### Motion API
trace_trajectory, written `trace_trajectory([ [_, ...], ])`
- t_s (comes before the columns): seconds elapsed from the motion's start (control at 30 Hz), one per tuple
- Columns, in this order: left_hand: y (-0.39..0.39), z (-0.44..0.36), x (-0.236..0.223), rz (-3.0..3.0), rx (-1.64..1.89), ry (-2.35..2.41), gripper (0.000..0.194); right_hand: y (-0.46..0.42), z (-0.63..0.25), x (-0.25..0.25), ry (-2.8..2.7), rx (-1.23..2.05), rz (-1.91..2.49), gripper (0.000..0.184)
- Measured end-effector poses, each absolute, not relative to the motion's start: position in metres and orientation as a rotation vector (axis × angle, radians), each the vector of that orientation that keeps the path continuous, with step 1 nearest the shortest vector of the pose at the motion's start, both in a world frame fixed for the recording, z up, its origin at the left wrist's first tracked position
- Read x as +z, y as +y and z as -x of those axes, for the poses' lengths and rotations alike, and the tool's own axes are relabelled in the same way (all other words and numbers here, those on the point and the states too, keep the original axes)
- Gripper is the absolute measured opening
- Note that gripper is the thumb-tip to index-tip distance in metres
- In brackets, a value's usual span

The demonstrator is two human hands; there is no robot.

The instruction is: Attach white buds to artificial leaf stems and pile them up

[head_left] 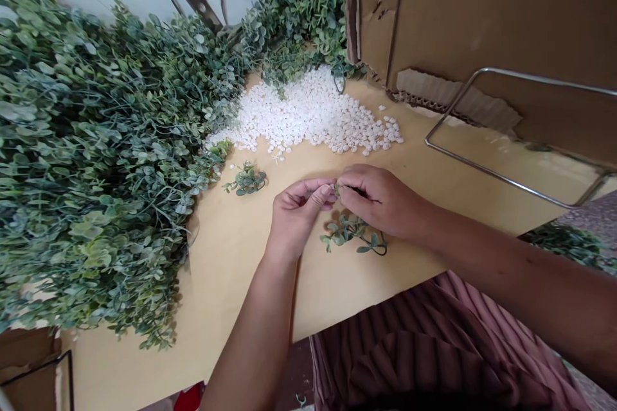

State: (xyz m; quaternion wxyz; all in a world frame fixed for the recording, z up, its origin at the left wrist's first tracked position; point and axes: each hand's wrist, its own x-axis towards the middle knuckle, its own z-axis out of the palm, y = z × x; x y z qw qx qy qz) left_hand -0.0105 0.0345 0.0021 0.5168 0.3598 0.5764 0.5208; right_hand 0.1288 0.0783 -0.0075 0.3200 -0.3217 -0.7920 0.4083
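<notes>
Over the middle of the board my left hand is closed, thumb and fingertips pinched together. What they pinch is too small to make out; it may be a small white piece. My right hand is closed with its fingertips meeting those of the left. A bit of green shows between its fingers, and a small sprig of artificial leaves with a curled dark stem shows just under it. Another small sprig lies apart, to the left of my hands. Beyond the hands spreads a heap of small white plastic pieces.
A large pile of artificial greenery covers the left side, with more greenery at the back. A cardboard box stands at the back right, near a bent metal wire frame. The tan work surface ends close to my lap.
</notes>
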Motion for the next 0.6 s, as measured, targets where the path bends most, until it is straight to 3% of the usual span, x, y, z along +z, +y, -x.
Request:
trace_trajectory([
  [0.6,0.0342,0.0077,0.0028,-0.822,1.265,1.365,0.017,0.0806,-0.1315,-0.0113,-1.974,1.003,0.856,0.022],
])
